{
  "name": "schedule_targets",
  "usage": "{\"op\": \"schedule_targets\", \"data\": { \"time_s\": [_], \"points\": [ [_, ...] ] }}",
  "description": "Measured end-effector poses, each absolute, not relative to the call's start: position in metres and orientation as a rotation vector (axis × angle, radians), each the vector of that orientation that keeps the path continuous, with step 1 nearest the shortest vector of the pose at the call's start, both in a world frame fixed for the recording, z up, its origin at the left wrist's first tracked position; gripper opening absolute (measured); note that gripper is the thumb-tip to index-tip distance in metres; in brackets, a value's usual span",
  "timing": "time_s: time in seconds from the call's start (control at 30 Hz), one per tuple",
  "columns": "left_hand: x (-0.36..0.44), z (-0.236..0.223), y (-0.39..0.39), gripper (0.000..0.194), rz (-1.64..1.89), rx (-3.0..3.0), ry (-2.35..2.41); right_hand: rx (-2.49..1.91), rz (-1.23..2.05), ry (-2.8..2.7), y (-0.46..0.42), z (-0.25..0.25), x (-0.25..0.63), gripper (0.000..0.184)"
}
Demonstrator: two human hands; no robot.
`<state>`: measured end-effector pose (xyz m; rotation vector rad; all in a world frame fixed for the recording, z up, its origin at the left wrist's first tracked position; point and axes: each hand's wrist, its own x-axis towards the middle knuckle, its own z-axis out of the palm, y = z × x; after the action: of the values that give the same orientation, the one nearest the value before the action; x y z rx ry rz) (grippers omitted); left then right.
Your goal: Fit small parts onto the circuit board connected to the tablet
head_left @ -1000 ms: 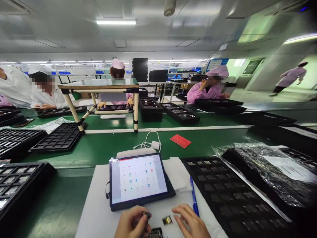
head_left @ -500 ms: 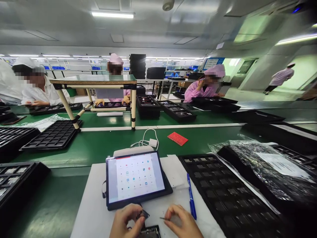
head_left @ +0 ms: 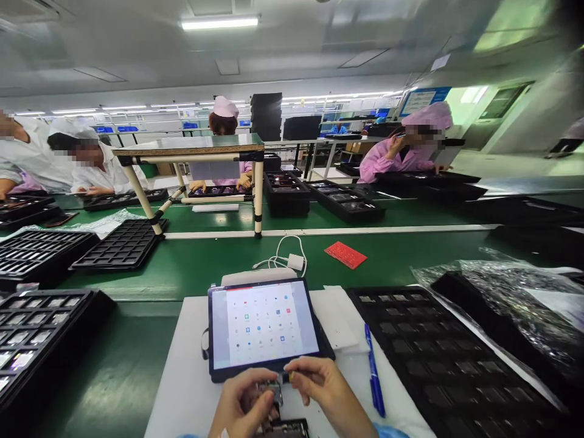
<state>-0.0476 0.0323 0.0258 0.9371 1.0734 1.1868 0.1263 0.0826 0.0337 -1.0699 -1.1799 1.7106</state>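
My left hand (head_left: 246, 401) is closed, thumb and fingers pinching a small electronic module (head_left: 275, 390) with a silvery, grey-green face. Close beside it, my right hand (head_left: 322, 386) pinches a small dark piece with a yellow patch (head_left: 286, 378), at the module's upper edge; whether the two parts touch I cannot tell. Under my hands, at the bottom edge, lies a dark circuit assembly (head_left: 289, 427), partly cut off and covered by my left hand. Just behind my hands a tablet (head_left: 264, 328) leans with its screen lit, showing rows of app icons.
A blue pen (head_left: 374, 371) lies on the white sheet (head_left: 176, 365). Black compartment trays stand right (head_left: 438, 347) and left (head_left: 50, 322). Behind the tablet are a white charger (head_left: 295, 261) and a red card (head_left: 345, 255). A small pipe-legged stand (head_left: 258, 201) and several co-workers are across the bench.
My right hand has moved up and left to meet my left hand; the thin pointed item seen in it before no longer shows. The whole scene has shifted rightward in view.
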Motion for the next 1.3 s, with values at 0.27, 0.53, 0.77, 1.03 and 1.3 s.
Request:
{"op": "schedule_targets", "data": {
  "time_s": [0.27,0.53,0.77,1.03,1.3],
  "points": [
    [-0.038,0.034,0.032,0.041,1.290,0.733,1.037,-1.042,1.715,-1.125,0.064,0.017,0.119,0.051],
    [-0.037,0.037,0.030,0.040,1.269,0.704,1.058,-1.113,1.608,-1.103,0.056,0.017,0.115,0.051],
    [-0.041,0.039,0.030,0.043,1.279,0.772,1.170,-1.127,1.541,-1.095,0.052,0.029,0.112,0.050],
    [-0.042,0.033,0.031,0.047,1.242,0.813,1.137,-1.048,1.591,-1.160,0.054,0.023,0.117,0.045],
    [-0.041,0.033,0.030,0.044,1.236,0.908,1.185,-1.034,1.603,-1.231,0.055,0.018,0.119,0.040]
  ]
}}
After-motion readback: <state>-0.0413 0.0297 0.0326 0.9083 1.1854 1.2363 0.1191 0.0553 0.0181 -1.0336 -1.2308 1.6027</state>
